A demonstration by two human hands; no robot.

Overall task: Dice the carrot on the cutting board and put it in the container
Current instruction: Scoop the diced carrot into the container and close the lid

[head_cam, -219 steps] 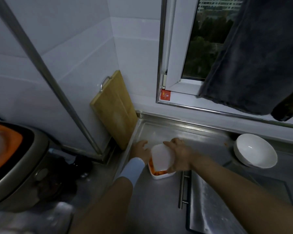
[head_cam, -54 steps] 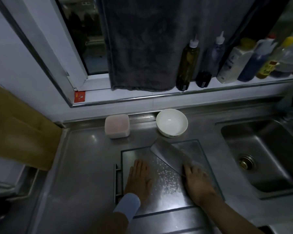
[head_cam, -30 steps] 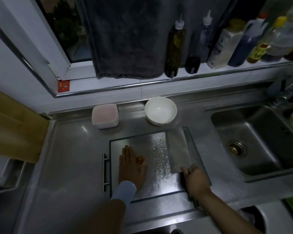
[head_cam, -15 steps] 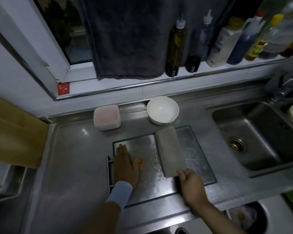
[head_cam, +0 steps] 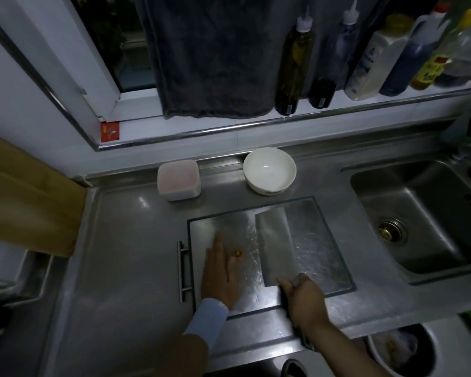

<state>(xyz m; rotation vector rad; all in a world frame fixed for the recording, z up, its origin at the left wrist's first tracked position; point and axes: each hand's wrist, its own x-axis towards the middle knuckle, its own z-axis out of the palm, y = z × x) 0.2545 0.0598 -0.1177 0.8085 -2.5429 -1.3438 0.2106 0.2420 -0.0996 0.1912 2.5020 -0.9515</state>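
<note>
The cutting board (head_cam: pixel 318 240) is laid flat on the steel bench (head_cam: pixel 133 240), and the left hand (head_cam: pixel 220 268) is spread open on its left part, palm down. One tiny carrot bit (head_cam: pixel 238 253) can be spotted on the board, just beside the fingers. The cleaver (head_cam: pixel 276 246) is gripped at the handle by the right hand (head_cam: pixel 305 297), broad side up over the board's middle. The lidded container (head_cam: pixel 178 179) is parked behind the board by the wall, with a white bowl (head_cam: pixel 269 170) near it.
</note>
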